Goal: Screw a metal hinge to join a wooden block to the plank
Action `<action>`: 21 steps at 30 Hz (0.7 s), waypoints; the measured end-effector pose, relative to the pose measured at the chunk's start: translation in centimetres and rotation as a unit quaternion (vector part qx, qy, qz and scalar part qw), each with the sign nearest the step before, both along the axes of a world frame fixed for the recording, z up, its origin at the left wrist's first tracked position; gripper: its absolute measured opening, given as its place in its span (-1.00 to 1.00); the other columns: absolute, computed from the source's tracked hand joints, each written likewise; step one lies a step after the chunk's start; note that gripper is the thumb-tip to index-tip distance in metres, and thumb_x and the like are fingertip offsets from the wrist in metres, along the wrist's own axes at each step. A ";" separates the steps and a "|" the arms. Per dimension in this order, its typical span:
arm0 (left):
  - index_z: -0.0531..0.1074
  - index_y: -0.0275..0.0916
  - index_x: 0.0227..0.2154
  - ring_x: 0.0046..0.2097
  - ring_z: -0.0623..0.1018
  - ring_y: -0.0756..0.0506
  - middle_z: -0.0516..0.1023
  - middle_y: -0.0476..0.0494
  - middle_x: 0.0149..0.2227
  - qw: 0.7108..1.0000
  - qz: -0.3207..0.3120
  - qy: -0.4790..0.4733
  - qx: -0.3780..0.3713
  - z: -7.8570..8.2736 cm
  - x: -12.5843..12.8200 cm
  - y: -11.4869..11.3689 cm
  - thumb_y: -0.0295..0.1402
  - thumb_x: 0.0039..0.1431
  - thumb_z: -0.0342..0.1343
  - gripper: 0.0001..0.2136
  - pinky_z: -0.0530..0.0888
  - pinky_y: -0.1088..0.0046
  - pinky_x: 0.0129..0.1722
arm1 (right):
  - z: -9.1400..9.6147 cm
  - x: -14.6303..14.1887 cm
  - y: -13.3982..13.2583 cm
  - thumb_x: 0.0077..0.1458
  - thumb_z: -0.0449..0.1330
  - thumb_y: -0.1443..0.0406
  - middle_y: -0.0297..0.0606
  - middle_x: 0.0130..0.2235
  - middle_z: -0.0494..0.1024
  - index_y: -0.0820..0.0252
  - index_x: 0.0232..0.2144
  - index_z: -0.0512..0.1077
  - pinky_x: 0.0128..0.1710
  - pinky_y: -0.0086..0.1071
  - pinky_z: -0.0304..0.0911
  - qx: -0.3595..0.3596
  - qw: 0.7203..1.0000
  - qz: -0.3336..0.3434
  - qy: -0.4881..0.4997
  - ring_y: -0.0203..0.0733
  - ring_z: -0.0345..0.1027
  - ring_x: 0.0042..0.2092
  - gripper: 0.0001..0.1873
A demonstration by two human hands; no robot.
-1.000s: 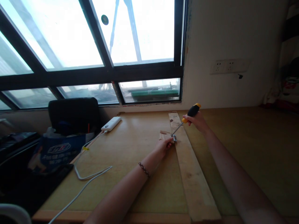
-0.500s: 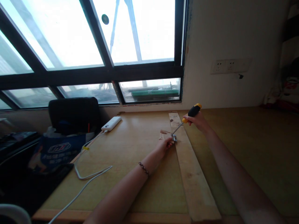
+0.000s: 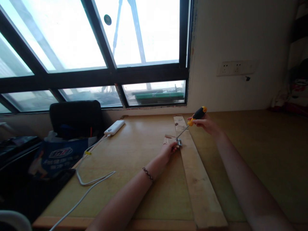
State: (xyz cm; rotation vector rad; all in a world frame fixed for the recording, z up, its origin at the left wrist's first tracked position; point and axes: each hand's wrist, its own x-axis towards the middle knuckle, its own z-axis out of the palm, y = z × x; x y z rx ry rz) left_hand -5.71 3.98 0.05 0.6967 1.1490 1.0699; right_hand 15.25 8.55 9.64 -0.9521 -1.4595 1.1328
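Note:
My right hand (image 3: 204, 123) is closed on a yellow and black screwdriver (image 3: 199, 113), gripping it around the yellow collar. The shaft slants down to the left, and its tip meets a small metal hinge (image 3: 179, 142). That hinge lies at the edge of a long wooden board (image 3: 197, 173). With closed fingers, my left hand (image 3: 170, 150) holds the hinge against a small wooden piece (image 3: 168, 138) beside the board. The fingers partly cover both the hinge and the piece.
A white power bank (image 3: 115, 127) with a white cable (image 3: 83, 183) lies on the table's left side. Beyond that edge stand a black chair (image 3: 75, 115) and a blue bag (image 3: 61, 157). The window (image 3: 146, 72) and a wall with sockets (image 3: 237, 68) rise behind the table (image 3: 144, 125).
My right hand's fingers have shifted round the screwdriver, with the wrist turned and the handle tipped slightly left. My left hand and the hinge stay in place.

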 end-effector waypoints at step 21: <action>0.35 -0.36 -0.61 -0.68 0.21 0.17 0.37 0.00 -0.65 0.995 0.099 0.026 0.005 0.1 0.6 -0.5 -0.51 -0.22 0.22 -0.87 0.09 0.65 -0.70 | -0.2 -1.2 0.6 -0.25 0.28 0.21 -0.38 -0.66 0.35 0.25 -0.54 0.37 -0.70 -0.49 0.04 0.070 0.992 -0.106 0.016 -0.41 0.12 -0.67 -0.77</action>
